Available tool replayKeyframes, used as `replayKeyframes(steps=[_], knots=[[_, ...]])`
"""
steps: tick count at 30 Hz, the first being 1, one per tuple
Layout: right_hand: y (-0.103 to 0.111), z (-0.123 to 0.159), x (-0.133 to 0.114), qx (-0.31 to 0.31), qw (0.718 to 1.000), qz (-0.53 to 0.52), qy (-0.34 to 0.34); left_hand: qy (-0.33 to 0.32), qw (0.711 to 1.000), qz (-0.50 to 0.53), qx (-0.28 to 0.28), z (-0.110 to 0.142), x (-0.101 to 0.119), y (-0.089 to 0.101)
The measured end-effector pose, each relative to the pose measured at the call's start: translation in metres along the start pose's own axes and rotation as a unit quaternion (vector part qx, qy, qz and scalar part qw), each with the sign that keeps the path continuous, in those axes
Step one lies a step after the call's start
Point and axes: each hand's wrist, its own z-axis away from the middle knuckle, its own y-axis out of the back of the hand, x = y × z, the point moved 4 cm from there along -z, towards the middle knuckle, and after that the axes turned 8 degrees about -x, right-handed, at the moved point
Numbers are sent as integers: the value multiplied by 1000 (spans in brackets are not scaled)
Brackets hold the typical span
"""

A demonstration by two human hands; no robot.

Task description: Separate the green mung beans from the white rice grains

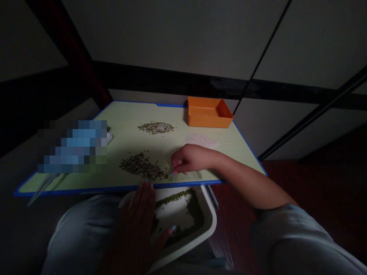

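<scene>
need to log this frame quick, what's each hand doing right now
Left hand: open, fingers flat, resting on the white tray of green beans.
Right hand: fingers curled, fingertips down at the near bean pile on the table; a grip cannot be told.

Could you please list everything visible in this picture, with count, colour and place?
folding table: one, pale green top with blue edge, centre
orange box: one, orange, open, far right corner of the table
far bean pile: one, green-brown mixed with pale grains, middle of the table
near bean pile: one, dark green-brown, near edge, left of the right hand
rice patch: one, whitish, just beyond the right hand
white tray: one, white, on the lap below the table edge
green beans: many, green, along the tray's wall
blurred patch: one, blue, left side of the table
left hand: one, resting flat on the tray
right hand: one, fingers pinched at the table's near edge
</scene>
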Motion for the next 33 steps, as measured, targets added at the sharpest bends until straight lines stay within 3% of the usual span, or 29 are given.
replayKeyframes(steps=[8, 20, 26, 33], knots=[[0, 0, -1, 9, 1000, -5, 5, 3, 1000, 4, 4, 0, 0, 0], [8, 4, 3, 66, 991, 80, -80, 3, 1000, -4, 2, 0, 0, 1], [0, 1, 1, -4, 998, -47, -46, 1, 1000, 5, 7, -1, 0, 1], [-1, -2, -2, 12, 997, 0, -71, 2, 1000, -2, 6, -1, 1, 2]])
